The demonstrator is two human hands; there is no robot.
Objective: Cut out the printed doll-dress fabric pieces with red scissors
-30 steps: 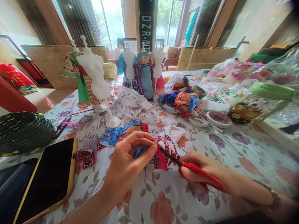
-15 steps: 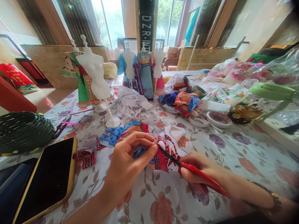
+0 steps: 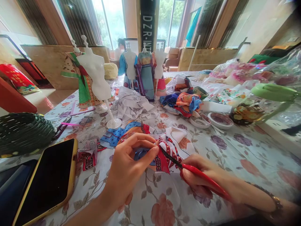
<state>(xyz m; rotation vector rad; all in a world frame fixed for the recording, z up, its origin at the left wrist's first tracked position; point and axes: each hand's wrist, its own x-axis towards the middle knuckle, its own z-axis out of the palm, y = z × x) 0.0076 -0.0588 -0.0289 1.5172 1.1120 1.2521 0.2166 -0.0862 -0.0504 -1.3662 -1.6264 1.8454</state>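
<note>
My left hand (image 3: 133, 160) pinches the edge of a patterned piece of fabric (image 3: 161, 161) in red, blue and white, holding it a little above the table. Red-handled scissors (image 3: 202, 177) are gripped in my right hand (image 3: 199, 172). Their dark blades point up and left and lie against the red-and-white part of the fabric, close to my left fingertips. Behind my left hand lies more blue and orange printed cloth (image 3: 131, 130). A small patterned scrap (image 3: 90, 153) rests to the left. My left fingers hide part of the fabric.
A white mini dress form (image 3: 95, 69) stands behind the cloth, beside white paper scraps (image 3: 131, 102). To the left are a phone (image 3: 47, 182) and a dark woven basket (image 3: 25, 133). Rolls of tape (image 3: 221, 120) and a green-lidded jar (image 3: 249, 111) stand at the right. A person (image 3: 118, 48) is far back.
My right hand and the scissor handles have shifted very slightly. The left hand and the fabric look almost the same.
</note>
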